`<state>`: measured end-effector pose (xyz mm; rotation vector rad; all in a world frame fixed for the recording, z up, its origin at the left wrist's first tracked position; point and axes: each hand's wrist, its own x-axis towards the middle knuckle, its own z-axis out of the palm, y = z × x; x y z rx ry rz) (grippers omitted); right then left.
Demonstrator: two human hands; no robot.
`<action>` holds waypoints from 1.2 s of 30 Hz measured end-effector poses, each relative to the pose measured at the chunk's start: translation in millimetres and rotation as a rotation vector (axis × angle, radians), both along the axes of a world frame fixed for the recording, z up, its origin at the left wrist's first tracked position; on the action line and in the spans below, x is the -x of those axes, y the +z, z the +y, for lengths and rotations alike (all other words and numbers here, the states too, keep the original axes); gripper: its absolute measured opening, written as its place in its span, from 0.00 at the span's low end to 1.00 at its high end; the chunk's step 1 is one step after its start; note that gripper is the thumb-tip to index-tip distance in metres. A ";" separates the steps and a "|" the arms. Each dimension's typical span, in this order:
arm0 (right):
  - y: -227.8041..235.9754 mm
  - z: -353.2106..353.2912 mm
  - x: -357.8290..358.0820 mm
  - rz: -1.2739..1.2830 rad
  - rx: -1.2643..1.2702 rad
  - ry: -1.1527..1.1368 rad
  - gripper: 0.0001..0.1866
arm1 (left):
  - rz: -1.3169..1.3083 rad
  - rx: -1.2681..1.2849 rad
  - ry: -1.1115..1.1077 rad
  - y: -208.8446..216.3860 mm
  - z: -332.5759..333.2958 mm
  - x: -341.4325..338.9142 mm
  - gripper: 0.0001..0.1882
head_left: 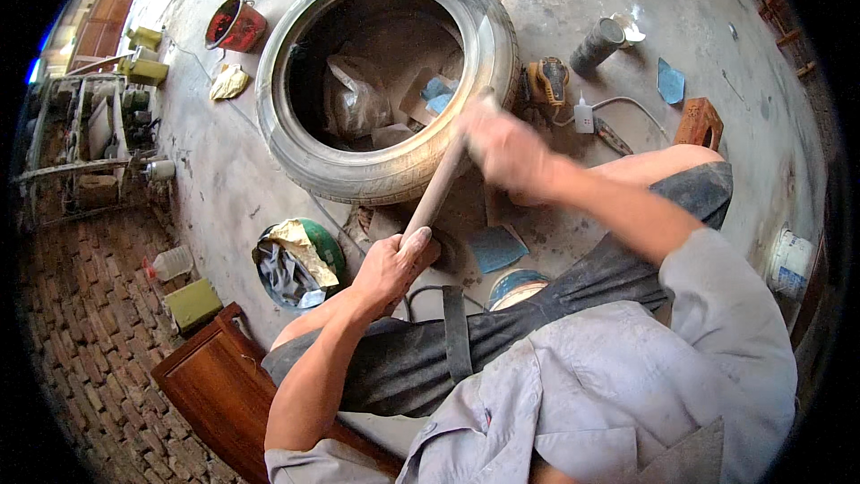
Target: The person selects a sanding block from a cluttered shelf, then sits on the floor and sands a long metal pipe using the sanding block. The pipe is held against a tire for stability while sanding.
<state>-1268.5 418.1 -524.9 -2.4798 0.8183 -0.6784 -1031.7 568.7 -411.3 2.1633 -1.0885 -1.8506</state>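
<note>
A long pale rod [436, 193], seemingly wooden, slants up and away from my lap toward the tire. My left hand [394, 269] is closed around its near end, thumb lying along the top. At the far end is my right hand [512, 148], blurred by motion, so its fingers and anything in them cannot be made out. Just beyond my hands lies a large dusty tire [313, 166] on its side. Inside its opening are a clear plastic bag [354, 99] and crumpled blue sheets [437, 94]. A blue sheet [498, 249] rests on the floor below the rod.
Right of the tire are a yellow power sander [550, 81], a white power socket [583, 118] with its cord, a dark cylinder [597, 47] and a wooden block [700, 125]. Leftward stand a red bucket [240, 27], a green tub [330, 246] of scraps and a brown wooden panel [215, 376].
</note>
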 end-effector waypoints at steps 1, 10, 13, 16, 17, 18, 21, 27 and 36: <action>-11.5 -28.9 14.4 -0.054 -0.049 -0.108 0.17 | 0.002 -0.026 -0.001 -1.1 -1.1 2.3 0.32; 33.6 51.2 -30.1 -0.077 0.051 0.171 0.18 | -0.196 0.212 -0.177 -23.1 12.6 -1.9 0.34; 3.2 -32.9 12.2 0.050 0.069 -0.016 0.18 | -0.187 0.216 -0.176 -28.0 11.1 0.2 0.36; 34.4 21.4 -23.8 0.278 -0.073 0.092 0.24 | -0.165 0.188 -0.135 -21.8 6.9 -1.5 0.35; 31.7 57.0 -32.7 -0.007 0.005 0.113 0.26 | -0.163 0.261 -0.201 -23.1 11.0 -1.9 0.33; 50.3 85.7 -43.9 -0.103 0.003 0.169 0.26 | -0.072 0.219 -0.113 -31.9 15.8 -5.0 0.33; 34.2 60.8 -26.9 -0.045 0.059 0.219 0.26 | -0.002 0.084 0.000 -12.0 3.4 2.7 0.26; 11.6 12.3 -10.4 -0.005 0.085 -0.053 0.18 | 0.177 -0.079 0.181 -5.2 -2.8 -0.5 0.23; -1.3 -12.0 15.5 0.086 0.009 -0.095 0.28 | 0.297 -0.159 0.250 -18.6 0.7 -2.0 0.22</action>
